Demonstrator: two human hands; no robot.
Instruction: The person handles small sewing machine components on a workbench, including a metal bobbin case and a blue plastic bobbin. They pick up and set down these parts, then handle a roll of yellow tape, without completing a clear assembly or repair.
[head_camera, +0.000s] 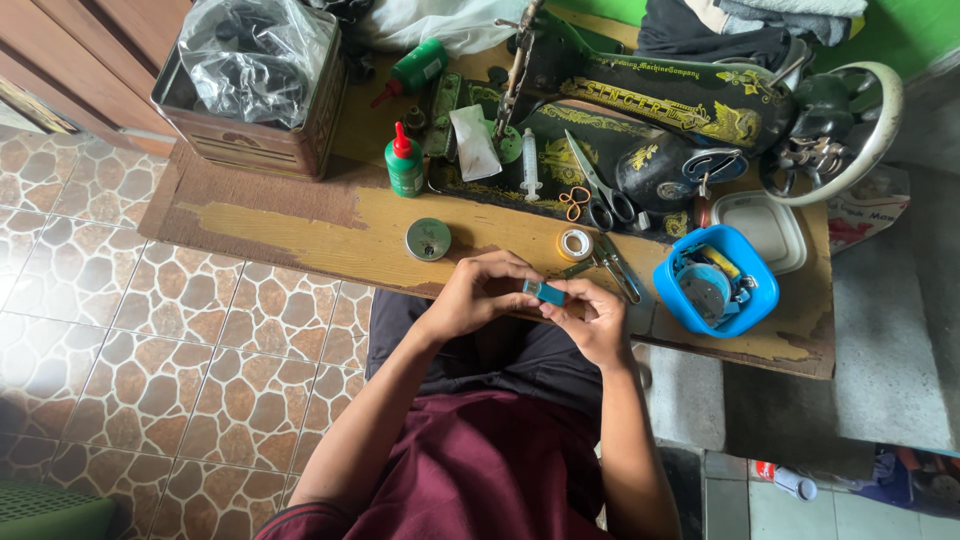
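Both my hands meet at the near edge of a worn wooden table (300, 225). Between them is a small teal blue object (546, 292), flat and rectangular. My left hand (478, 295) pinches its left end and my right hand (590, 320) pinches its right end. Just beyond my fingers lie a small spool of pale thread (575, 243) and a thread snipper (618, 268). A black sewing machine (650, 120) with gold ornament stands at the back of the table.
A round metal tin (428, 239), two green bottles with red caps (404, 160), scissors (600, 195) and a syringe (529, 165) lie on the table. A blue tub (715, 280) of odds and ends and a white lid sit right. A metal box (255, 90) with plastic bags stands left. Tiled floor lies left.
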